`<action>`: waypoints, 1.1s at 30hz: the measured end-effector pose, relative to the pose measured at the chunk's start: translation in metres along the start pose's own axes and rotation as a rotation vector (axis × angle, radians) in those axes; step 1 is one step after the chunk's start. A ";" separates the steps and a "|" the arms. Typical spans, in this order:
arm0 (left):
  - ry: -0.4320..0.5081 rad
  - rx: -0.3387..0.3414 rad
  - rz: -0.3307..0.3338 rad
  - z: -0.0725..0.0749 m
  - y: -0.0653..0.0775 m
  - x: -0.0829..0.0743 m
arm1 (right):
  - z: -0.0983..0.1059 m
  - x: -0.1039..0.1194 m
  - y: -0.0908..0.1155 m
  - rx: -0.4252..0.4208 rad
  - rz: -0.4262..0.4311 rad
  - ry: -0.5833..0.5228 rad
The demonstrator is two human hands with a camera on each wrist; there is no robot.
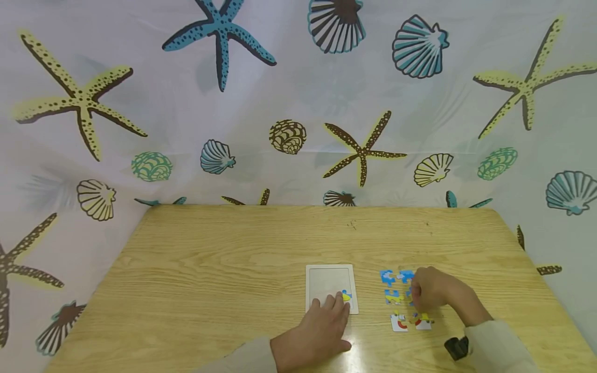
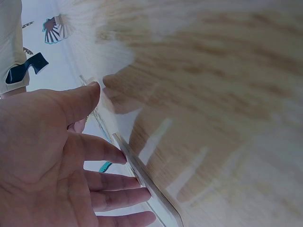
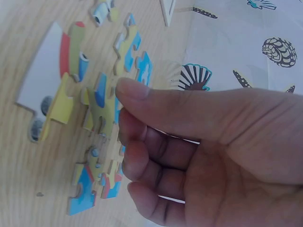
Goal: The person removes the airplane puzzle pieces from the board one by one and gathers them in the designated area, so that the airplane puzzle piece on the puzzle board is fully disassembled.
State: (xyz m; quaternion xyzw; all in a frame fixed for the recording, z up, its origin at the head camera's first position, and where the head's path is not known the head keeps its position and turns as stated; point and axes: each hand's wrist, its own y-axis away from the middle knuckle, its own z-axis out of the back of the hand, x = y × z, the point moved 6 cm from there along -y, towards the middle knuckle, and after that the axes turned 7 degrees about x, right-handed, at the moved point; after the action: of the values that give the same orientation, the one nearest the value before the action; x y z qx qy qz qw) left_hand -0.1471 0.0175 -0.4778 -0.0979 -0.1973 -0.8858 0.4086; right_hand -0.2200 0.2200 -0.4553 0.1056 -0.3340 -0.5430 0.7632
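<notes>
My left hand [image 1: 317, 329] lies palm down, fingers extended, with its fingertips on the near edge of a shallow wooden puzzle tray [image 1: 309, 290]. Inside the tray, by those fingertips, sits a blue and yellow jigsaw piece [image 1: 346, 296]. In the left wrist view the fingers of the left hand [image 2: 71, 161] reach the tray's rim [image 2: 156, 189]. My right hand [image 1: 432, 290] hovers over the loose pieces, fingers bent. Its thumb tip and forefinger come right at a yellow and blue jigsaw piece [image 3: 100, 106]; I cannot tell whether they pinch it.
Other loose pieces lie in rows right of the tray, including a blue one [image 1: 387, 277], a yellow and blue one [image 1: 393, 297] and a white and red one [image 1: 398, 323]. A dark strap [image 1: 457, 348] hangs at the right sleeve. A patterned curtain [image 1: 298, 93] stands behind the wooden table [image 1: 210, 269].
</notes>
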 end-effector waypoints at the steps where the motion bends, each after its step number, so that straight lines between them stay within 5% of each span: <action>1: 0.000 -0.003 0.001 0.000 0.000 0.000 | 0.001 0.000 -0.001 -0.001 0.000 -0.001; 12: 0.021 -0.077 -0.006 0.001 0.002 0.002 | 0.008 0.016 -0.005 -0.037 0.025 -0.018; 33: 0.074 0.012 -0.062 -0.003 0.004 0.008 | -0.005 0.067 -0.041 -0.142 0.217 -0.027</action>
State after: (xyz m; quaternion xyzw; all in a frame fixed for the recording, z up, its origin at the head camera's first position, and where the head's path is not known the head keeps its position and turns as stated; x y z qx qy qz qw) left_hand -0.1490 0.0079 -0.4768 -0.0566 -0.1904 -0.8998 0.3884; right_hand -0.2355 0.1431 -0.4540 0.0072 -0.3145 -0.4811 0.8182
